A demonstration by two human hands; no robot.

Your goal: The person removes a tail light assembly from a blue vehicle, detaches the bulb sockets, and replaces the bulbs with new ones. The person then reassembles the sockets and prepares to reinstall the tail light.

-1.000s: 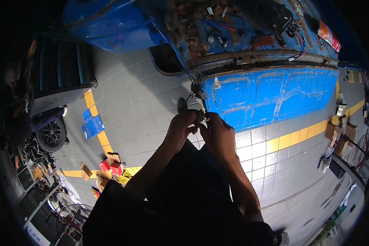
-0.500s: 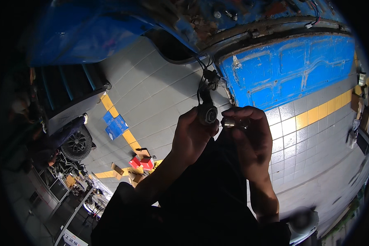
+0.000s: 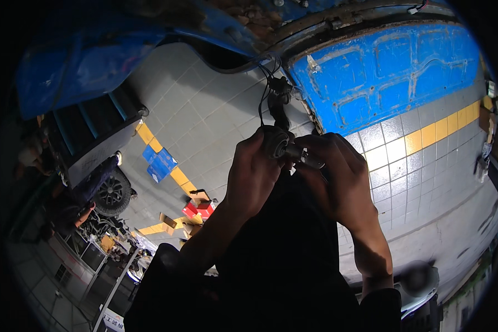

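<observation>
My left hand is closed around a round black bulb socket, its ringed mouth turned toward my right hand. Black wires run from the socket up to the blue vehicle body. Between the fingers of my right hand is a small clear bulb with a metal base. That base meets the socket's mouth; how far in it sits, I cannot tell. A second dark connector with a clear bulb-like end hangs on the wires above.
A scratched blue panel stands at the upper right, near the rusty-edged body. Over the tiled floor lie a flat blue box, red boxes and cardboard. At left are a wheel and another person's arm.
My right hand has brought the bulb leftward and up against the socket; before, the two were apart. My left hand still holds the socket, slightly higher in view.
</observation>
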